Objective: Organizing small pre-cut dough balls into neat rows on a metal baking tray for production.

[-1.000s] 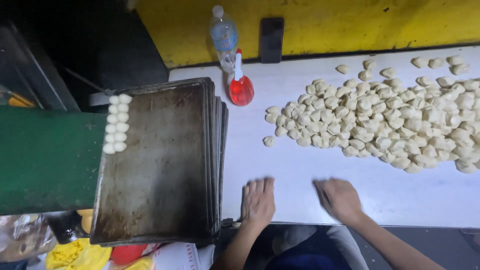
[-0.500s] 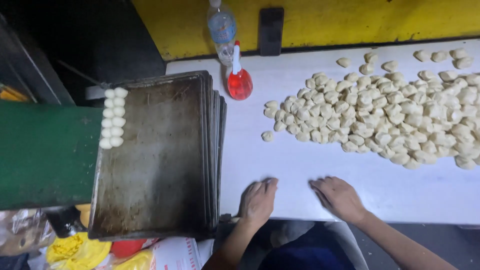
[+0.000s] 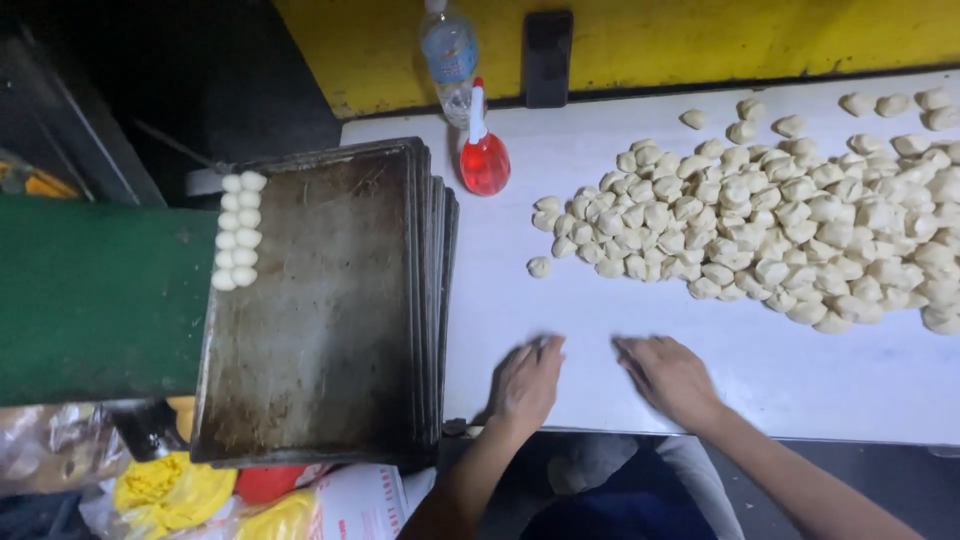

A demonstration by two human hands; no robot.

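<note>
My left hand [image 3: 530, 385] and my right hand [image 3: 668, 378] lie palm down, side by side, on the white table [image 3: 830, 385] near its front edge. Both are slightly cupped and blurred, and whatever is under the palms is hidden. Beyond them a large heap of pale dough pieces [image 3: 780, 230] covers the table's right half, with one stray piece [image 3: 539, 267] at its left. Left of my left hand stands a stack of dark metal baking trays [image 3: 320, 330]. Two short rows of round dough balls [image 3: 238, 230] sit at the top tray's far left edge.
A red squeeze bottle [image 3: 485, 160], a clear water bottle [image 3: 450, 55] and a dark phone [image 3: 547, 45] stand at the back by the yellow wall [image 3: 700, 40]. A green surface [image 3: 95, 300] lies left of the trays. Yellow bags [image 3: 160, 490] are below it.
Both hands have shifted slightly over the table, staying palm down near the front edge. The view has tilted a little. The trays and the dough heap are unchanged.
</note>
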